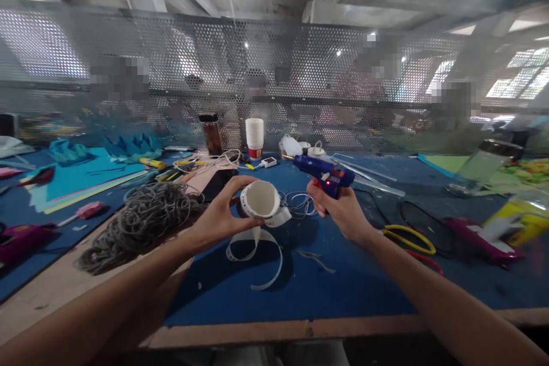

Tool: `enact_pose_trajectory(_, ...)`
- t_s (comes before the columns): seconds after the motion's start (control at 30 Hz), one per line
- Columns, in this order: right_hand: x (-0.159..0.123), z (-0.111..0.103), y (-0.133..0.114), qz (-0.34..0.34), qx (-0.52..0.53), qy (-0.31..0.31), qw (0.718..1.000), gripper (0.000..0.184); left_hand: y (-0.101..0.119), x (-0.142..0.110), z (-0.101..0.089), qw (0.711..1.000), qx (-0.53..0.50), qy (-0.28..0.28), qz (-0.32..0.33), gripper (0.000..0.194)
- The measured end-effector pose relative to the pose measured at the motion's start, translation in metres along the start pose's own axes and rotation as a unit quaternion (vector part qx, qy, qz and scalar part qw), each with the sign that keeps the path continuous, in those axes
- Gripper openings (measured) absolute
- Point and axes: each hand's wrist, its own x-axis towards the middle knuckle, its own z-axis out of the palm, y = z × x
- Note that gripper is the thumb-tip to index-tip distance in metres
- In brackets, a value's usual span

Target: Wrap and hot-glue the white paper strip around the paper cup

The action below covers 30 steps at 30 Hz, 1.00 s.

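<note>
My left hand (223, 209) is closed around the side of a white paper cup (261, 200), which tilts so its open mouth faces me. A white printed ribbon (278, 266) hangs from the cup and curls down towards the blue table mat. To the right, my right hand (343, 209) grips a blue glue gun (323, 174) by its handle. A red light glows on the gun, and its nozzle points left, above and apart from the cup. The fingers on the far side of the cup are partly hidden.
A heap of grey cord (146, 223) lies left of the cup, beside a dark phone (219, 183). Behind stand a stack of paper cups (254, 137) and a dark jar (211, 134). Yellow cable (409, 239) and a purple glue gun (484, 240) lie right. A perforated screen (278, 68) closes the back.
</note>
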Motion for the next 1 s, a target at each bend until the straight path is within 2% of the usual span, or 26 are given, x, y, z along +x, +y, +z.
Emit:
enact_pose_trajectory(0.23, -0.012, 0.005, -0.011, 0.02, -0.01, -0.054, 0.998, 0.028, -0.004, -0.005, 0.005, 0.999, -0.035, 0.029, -0.029, 0.07)
enact_pose_trajectory(0.33, -0.016, 0.006, -0.008, 0.031, -0.026, -0.056, 0.998, 0.03, -0.007, -0.005, 0.004, 0.998, -0.011, 0.067, -0.01, 0.069)
enact_pose_trajectory(0.53, -0.019, 0.002, 0.005, 0.059, -0.095, -0.042, 0.993, 0.035, -0.014, -0.004, -0.002, 0.985, 0.102, 0.124, 0.069, 0.069)
enact_pose_trajectory(0.7, -0.018, 0.003, 0.006, 0.088, -0.109, -0.047, 0.989, 0.035, -0.017, -0.003, -0.006, 0.975, 0.144, 0.148, 0.083, 0.067)
enact_pose_trajectory(1.0, -0.018, 0.002, 0.011, 0.013, -0.149, -0.072, 0.986, 0.023, -0.014, -0.003, -0.004, 0.965, 0.188, 0.154, 0.094, 0.065)
